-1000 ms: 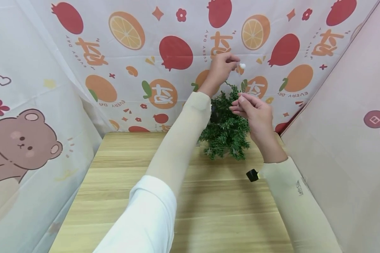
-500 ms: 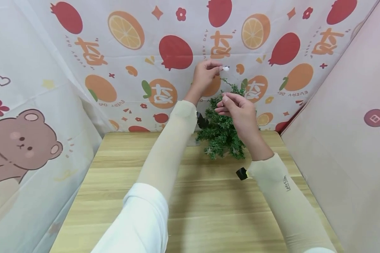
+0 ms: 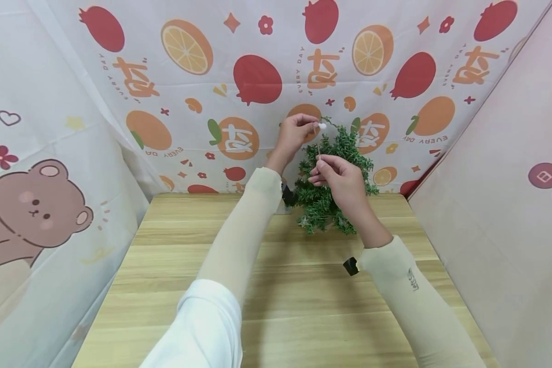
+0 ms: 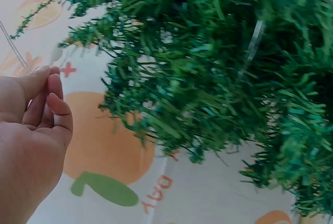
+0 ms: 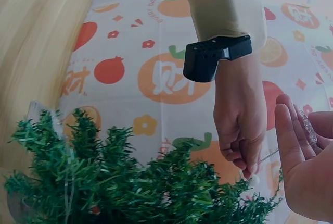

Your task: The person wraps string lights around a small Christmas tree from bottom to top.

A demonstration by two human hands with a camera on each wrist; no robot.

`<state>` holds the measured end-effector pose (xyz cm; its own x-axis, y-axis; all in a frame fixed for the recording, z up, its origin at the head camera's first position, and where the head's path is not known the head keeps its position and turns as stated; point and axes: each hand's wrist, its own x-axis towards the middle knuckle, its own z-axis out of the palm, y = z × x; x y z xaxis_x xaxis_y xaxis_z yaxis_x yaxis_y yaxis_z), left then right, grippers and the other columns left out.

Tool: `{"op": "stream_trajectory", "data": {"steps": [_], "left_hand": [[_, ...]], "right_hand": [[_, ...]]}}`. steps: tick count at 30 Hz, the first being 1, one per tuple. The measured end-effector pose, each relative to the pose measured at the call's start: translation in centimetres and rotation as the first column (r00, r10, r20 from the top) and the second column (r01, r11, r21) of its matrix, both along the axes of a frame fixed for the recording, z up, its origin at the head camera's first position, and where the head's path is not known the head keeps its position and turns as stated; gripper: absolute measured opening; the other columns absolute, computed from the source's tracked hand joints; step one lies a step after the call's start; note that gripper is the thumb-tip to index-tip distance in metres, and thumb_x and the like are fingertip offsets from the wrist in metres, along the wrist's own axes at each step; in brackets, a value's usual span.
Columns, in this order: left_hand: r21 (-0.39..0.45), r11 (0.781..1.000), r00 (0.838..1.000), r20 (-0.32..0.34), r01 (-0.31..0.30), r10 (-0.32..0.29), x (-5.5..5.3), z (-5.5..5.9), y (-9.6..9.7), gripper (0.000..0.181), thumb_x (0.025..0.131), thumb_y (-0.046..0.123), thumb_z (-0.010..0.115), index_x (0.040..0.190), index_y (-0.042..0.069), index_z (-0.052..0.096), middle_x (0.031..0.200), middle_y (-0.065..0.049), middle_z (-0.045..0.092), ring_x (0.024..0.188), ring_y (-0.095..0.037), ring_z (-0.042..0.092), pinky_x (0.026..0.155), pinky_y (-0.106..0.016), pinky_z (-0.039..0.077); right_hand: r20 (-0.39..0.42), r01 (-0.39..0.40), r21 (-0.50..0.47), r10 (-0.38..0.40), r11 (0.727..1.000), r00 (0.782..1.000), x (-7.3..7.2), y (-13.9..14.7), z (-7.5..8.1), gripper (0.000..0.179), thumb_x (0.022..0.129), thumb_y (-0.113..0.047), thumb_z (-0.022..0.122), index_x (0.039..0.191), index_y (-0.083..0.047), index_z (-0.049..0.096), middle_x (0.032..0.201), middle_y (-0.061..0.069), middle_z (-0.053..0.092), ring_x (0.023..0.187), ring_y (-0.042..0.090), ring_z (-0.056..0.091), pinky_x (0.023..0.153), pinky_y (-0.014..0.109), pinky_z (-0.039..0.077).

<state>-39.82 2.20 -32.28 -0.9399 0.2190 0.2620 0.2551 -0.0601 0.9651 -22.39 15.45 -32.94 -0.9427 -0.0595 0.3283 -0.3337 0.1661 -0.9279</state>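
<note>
My left hand (image 3: 292, 137) pinches a thin clear strand (image 4: 14, 49) near a small white bead-like piece (image 3: 322, 125), close to the tip of a small artificial pine tree (image 3: 324, 204). Just below and to the right, my right hand (image 3: 345, 181) pinches the same strand between thumb and forefinger, in front of the branches. The strand spans the short gap between both hands. In the right wrist view, a sparkly clear bundle (image 5: 308, 126) lies among the right hand's fingers. The tree's base is mostly hidden by its branches.
The tree stands at the back of the wooden table (image 3: 175, 286), near a fruit-printed cloth backdrop (image 3: 257, 30). Black wrist cameras (image 3: 351, 266) sit on both sleeves. Another clear strip (image 4: 253, 47) lies over the branches. Cloth walls flank both sides.
Both hands have moved left, with the left hand also coming down from above the tree to its tip. The white piece has gone down with it, and the strand stays between the hands.
</note>
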Motion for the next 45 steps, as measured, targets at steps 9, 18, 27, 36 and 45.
{"op": "stream_trajectory", "data": {"steps": [9, 18, 27, 36, 45], "left_hand": [[-0.141, 0.99, 0.999, -0.03, 0.017, -0.022, 0.6, -1.6, -0.8, 0.019, 0.1, 0.018, 0.065, 0.114, 0.007, 0.074, 0.113, -0.009, 0.071, 0.104, -0.021, 0.065, 0.093, -0.044, 0.052], [-0.326, 0.944, 0.992, -0.089, 0.051, -0.085, 2.0, -1.7, -1.3, 0.022, 0.101, 0.019, 0.063, 0.117, 0.006, 0.072, 0.116, -0.004, 0.071, 0.104, -0.016, 0.065, 0.096, -0.041, 0.053], [-0.43, 0.902, 0.989, -0.11, 0.041, -0.097, 3.5, -2.2, -0.9, 0.018, 0.102, 0.02, 0.062, 0.113, 0.012, 0.074, 0.121, -0.001, 0.07, 0.106, -0.014, 0.064, 0.089, -0.031, 0.053], [-0.46, 0.888, 0.973, -0.21, -0.016, -0.092, 5.6, -3.9, -0.8, 0.021, 0.1, 0.025, 0.066, 0.119, 0.018, 0.072, 0.128, 0.0, 0.065, 0.101, -0.015, 0.062, 0.082, -0.032, 0.053], [-0.414, 0.91, 0.913, -0.384, -0.038, -0.137, 6.9, -4.6, -0.3, 0.019, 0.097, 0.022, 0.069, 0.113, 0.015, 0.075, 0.116, -0.006, 0.06, 0.077, -0.017, 0.048, 0.07, -0.028, 0.043]], "right_hand": [[0.047, -0.026, 0.046, 0.024, 0.999, 0.999, 0.9, 0.6, -1.3, 0.039, 0.103, -0.03, 0.06, 0.133, -0.005, 0.063, 0.107, 0.019, 0.07, 0.09, 0.017, 0.073, 0.083, 0.031, 0.06], [0.037, -0.021, 0.086, 0.018, 0.996, 0.999, 2.4, 2.0, -2.6, 0.038, 0.104, -0.031, 0.059, 0.131, -0.005, 0.064, 0.104, 0.018, 0.07, 0.088, 0.016, 0.073, 0.082, 0.032, 0.06], [-0.013, 0.043, 0.096, -0.042, 0.994, 0.999, 3.3, 4.0, -3.6, 0.041, 0.104, -0.03, 0.059, 0.128, 0.003, 0.064, 0.1, 0.021, 0.07, 0.083, 0.014, 0.073, 0.078, 0.031, 0.061], [0.016, 0.069, 0.083, -0.071, 0.994, 0.997, 3.9, 5.5, -4.1, 0.04, 0.103, -0.033, 0.059, 0.128, -0.002, 0.065, 0.102, 0.023, 0.07, 0.083, 0.014, 0.073, 0.081, 0.037, 0.06], [0.011, 0.088, 0.093, -0.09, 0.992, 0.996, 4.1, 6.8, -3.9, 0.04, 0.103, -0.034, 0.06, 0.125, -0.001, 0.066, 0.097, 0.018, 0.071, 0.082, 0.014, 0.074, 0.077, 0.032, 0.061]]}}
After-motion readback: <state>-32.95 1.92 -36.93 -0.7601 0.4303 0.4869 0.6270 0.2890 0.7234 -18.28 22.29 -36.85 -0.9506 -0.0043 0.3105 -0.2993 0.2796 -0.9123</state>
